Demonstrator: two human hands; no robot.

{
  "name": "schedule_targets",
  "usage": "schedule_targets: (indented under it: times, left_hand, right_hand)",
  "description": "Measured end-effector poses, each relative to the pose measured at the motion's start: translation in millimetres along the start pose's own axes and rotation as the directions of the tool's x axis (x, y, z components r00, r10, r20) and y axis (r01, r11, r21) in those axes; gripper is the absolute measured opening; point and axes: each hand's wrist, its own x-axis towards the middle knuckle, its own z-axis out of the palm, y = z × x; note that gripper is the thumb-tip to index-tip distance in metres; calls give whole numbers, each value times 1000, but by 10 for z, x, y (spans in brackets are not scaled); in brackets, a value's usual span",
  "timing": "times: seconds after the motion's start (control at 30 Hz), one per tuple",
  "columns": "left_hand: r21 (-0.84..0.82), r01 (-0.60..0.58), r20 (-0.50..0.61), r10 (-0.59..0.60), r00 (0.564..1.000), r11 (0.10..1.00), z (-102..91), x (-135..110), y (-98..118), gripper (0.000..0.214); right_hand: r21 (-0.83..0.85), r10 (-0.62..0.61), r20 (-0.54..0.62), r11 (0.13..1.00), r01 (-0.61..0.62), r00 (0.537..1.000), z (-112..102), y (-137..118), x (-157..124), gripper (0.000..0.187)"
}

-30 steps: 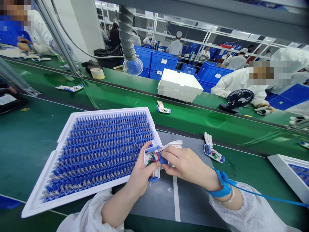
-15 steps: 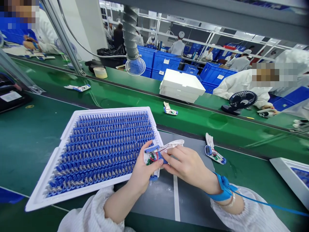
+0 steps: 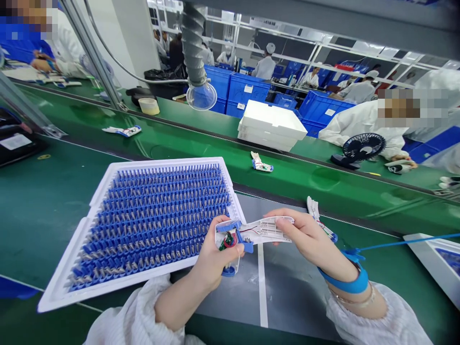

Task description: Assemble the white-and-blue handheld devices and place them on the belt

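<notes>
My left hand (image 3: 213, 251) is closed around the head end of an opened white-and-blue handheld device (image 3: 258, 230), perhaps an infrared thermometer. Green circuit board and red wires show inside it, and a small blue part (image 3: 247, 245) sticks out near my left thumb. My right hand (image 3: 300, 230) pinches the white handle end, thumb on the ribbed inner face, fingers behind. A thin wire runs along the handle. Left of my hands lies a white tray (image 3: 68, 249) filled with rows of small blue parts with metal pieces.
Similar opened devices lie on the green conveyor at left (image 3: 125, 131) and centre (image 3: 262, 164); another (image 3: 313, 208) is partly behind my right hand. A grey mat (image 3: 233, 297) lies below. Beyond are white boxes (image 3: 271, 122) and a fan (image 3: 362, 148). A blue cord (image 3: 406, 243) trails from my right wrist.
My right hand has moved right, from the blue part at the device's middle to its handle end. The handle has swung lower, towards me. Devices on the conveyor have shifted slightly right.
</notes>
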Motion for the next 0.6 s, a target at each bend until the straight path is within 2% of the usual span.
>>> schedule_targets:
  times: [0.1, 0.2, 0.27, 0.33, 0.4, 0.47, 0.6]
  left_hand:
    - [11, 33, -7, -33, 999, 999, -2, 26, 13, 55]
    - [50, 26, -35, -24, 999, 998, 8, 43, 10, 70]
    - [74, -36, -34, 38, 999, 997, 16, 45, -11, 87]
    - [104, -126, -33, 130, 991, 987, 22, 38, -44, 94]
    - [155, -192, -33, 200, 979, 969, 28, 23, -81, 88]
    - [216, -197, -20, 206, 978, 956, 35, -2, -115, 71]
    - [288, -138, 39, 132, 990, 948, 45, -57, -166, 42]
  right_hand:
    - [37, 15, -24, 999, -15, 1000, 34, -13, 3, 33]
    - [73, 31, -37, 997, -29, 999, 42, 20, 12, 34]
    - [92, 72, -56, 994, -66, 996, -34, 110, 41, 35]
    - [118, 161, -181, 983, -141, 970, -227, 292, 100, 34]
    - [153, 257, -400, 965, -213, 880, -547, 562, 165, 30]
    - [160, 303, -558, 953, -258, 773, -955, 860, 195, 27]
    - [140, 374, -730, 901, -412, 572, -1692, 1283, 100, 23]
